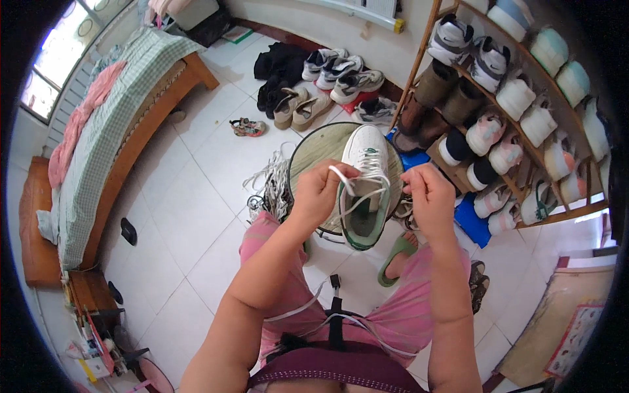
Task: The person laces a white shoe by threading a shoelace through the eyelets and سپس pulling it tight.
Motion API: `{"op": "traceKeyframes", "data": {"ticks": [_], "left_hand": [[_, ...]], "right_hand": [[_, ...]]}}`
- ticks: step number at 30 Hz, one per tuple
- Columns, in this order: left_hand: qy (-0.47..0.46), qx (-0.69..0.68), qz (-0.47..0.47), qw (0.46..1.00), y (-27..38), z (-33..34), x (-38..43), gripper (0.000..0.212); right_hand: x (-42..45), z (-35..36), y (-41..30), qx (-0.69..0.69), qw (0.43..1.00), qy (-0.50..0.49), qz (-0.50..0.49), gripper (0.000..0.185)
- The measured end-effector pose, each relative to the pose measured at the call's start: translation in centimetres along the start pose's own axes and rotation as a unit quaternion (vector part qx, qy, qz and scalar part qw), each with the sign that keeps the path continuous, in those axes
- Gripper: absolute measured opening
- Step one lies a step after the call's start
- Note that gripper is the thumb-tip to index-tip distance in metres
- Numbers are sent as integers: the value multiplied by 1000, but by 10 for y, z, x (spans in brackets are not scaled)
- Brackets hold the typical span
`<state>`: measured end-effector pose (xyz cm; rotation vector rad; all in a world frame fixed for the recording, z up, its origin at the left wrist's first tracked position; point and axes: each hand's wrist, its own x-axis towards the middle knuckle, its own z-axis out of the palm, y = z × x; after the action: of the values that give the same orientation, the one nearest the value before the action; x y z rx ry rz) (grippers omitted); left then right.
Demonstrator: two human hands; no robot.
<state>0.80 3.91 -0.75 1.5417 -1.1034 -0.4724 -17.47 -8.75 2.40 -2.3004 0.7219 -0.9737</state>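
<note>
A white sneaker [361, 142] with a green lining lies on a small round table [314, 147], its toe away from me and its heel over the near edge. White shoelaces [373, 169] run through its eyelets. My left hand [322, 189], at the left of the shoe's opening, pinches a white lace, which loops up from the fingers. To the right of the shoe is my right hand [430, 196], thumb and fingertips pressed together; whether a lace end is between them cannot be told. A lace strand crosses the shoe's opening.
A bundle of white laces [277, 182] hangs left of the table. A wooden shoe rack [521, 172] full of shoes stands at the right. Behind the table, sneakers [356, 83] and beige shoes [307, 110] stand on the tiled floor. A bed [132, 113] is at the left.
</note>
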Motion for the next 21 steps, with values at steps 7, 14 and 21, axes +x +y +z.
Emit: {"op": "traceKeyframes", "data": {"ticks": [7,14,21], "left_hand": [[-3,-234,-51,971,0,6,1,49],[-68,-514,-128,845,-23,5,12,41],[5,118,143,983,22,48,14,26]], "right_hand": [[-9,25,-12,-132,979,-108,-108,13],[1,20,-11,75,994,-29,-74,8],[1,17,-11,189,980,-23,-58,17]]}}
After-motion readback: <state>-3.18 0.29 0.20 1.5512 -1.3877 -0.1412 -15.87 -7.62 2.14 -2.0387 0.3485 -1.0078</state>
